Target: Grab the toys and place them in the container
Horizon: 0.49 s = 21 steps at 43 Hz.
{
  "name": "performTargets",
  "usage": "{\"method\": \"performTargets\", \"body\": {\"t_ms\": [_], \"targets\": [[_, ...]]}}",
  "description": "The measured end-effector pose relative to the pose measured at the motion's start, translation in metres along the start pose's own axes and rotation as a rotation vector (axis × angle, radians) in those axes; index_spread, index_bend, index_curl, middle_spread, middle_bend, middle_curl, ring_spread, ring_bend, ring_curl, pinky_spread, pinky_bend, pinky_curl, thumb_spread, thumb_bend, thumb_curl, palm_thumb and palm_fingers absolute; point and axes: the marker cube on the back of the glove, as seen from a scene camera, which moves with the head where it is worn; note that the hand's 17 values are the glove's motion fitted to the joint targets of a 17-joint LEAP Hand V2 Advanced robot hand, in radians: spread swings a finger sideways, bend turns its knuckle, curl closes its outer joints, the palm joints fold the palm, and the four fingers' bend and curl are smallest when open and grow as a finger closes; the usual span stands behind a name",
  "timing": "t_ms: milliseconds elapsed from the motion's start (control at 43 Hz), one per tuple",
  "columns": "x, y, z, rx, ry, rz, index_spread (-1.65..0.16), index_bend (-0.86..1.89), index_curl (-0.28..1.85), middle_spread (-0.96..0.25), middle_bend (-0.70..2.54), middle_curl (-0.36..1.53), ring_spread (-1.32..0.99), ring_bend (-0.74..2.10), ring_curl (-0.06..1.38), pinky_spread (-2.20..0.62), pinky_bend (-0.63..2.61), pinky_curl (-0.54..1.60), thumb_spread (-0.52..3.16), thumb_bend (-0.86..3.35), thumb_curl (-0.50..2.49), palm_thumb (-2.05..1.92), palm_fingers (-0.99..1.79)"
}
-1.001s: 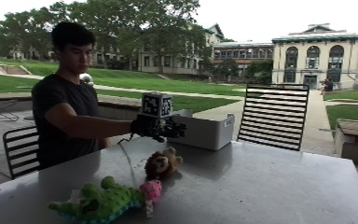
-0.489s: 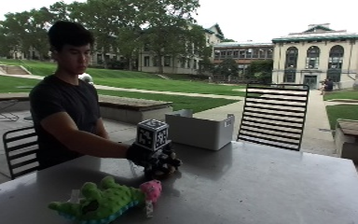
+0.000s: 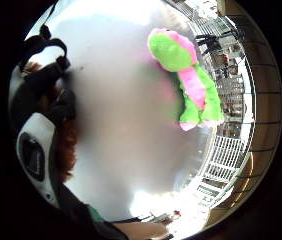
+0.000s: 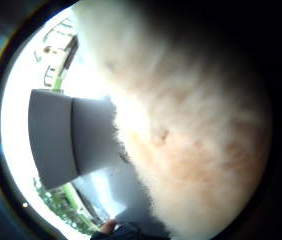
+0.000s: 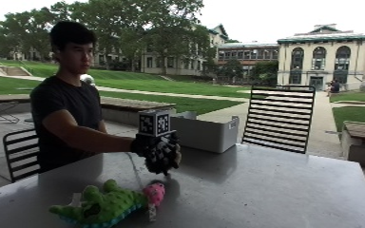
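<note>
My gloved right hand is curled round a tan-brown furry plush toy just above the grey table. In the outside view the glove hides nearly all of that toy; its fur fills the thumb side palm view. A green plush dinosaur with a pink head lies on the table in front of the hand, and the little finger side view shows the dinosaur on the tabletop. The grey container stands behind the hand near the table's far edge, with the container in the thumb side view beside the fur.
A black slatted chair stands behind the table at the right, and another chair is behind the person at the left. The tabletop stretches bare to the right of the hand.
The gloved hand came down from beside the container onto the brown plush toy, closed round it, and has since risen slightly. The green dinosaur has not moved.
</note>
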Motion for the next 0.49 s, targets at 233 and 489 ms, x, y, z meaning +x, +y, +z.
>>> {"method": "performTargets", "body": {"t_ms": [233,489], "targets": [[-0.042,-0.005,-0.081,0.063,0.015,0.053,-0.17,0.75,0.53,-0.29,0.57,0.33,-0.40,1.07,0.44,-0.43,0.89,0.31,0.83,0.36,0.54,0.78,1.06],[-0.110,-0.023,-0.212,0.195,-0.009,0.015,-0.25,0.49,0.53,-0.40,0.60,0.38,-0.42,1.10,0.45,-0.45,0.93,0.34,0.78,0.28,0.60,0.71,0.99]]}}
